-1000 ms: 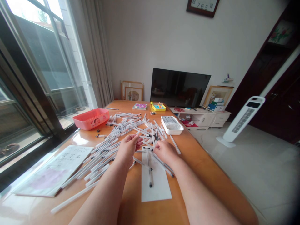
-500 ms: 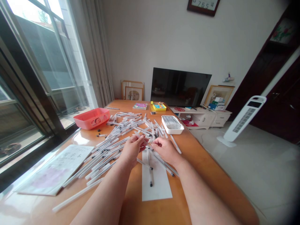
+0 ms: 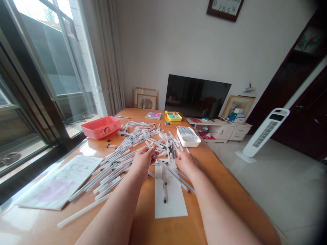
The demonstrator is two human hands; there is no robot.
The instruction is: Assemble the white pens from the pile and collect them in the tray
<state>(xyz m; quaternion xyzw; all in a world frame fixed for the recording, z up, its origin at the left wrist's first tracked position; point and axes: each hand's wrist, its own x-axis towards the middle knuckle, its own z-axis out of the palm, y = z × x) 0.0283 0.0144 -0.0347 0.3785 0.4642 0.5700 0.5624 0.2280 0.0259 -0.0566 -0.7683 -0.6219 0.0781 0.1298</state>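
My left hand is closed around a pale, translucent pen barrel, which slants down to the right above a sheet of white paper. To its right, my right hand has curled fingers low over the pens; whatever they hold, if anything, is hidden. Two pens with black ends lie crossed on the paper between my forearms. More pens run from beneath my right hand toward the paper's right edge. A large loose heap of similar pens spreads leftward and beyond my hands.
A pink basket stands at the table's left edge, near small black pieces. A white tray of pens sits at the right edge. A writing booklet lies at left; a yellow box and a book are farther back.
My right hand has moved away to the right from my left hand, leaving a gap between them. My left hand has shifted slightly left, still with the pen barrel.
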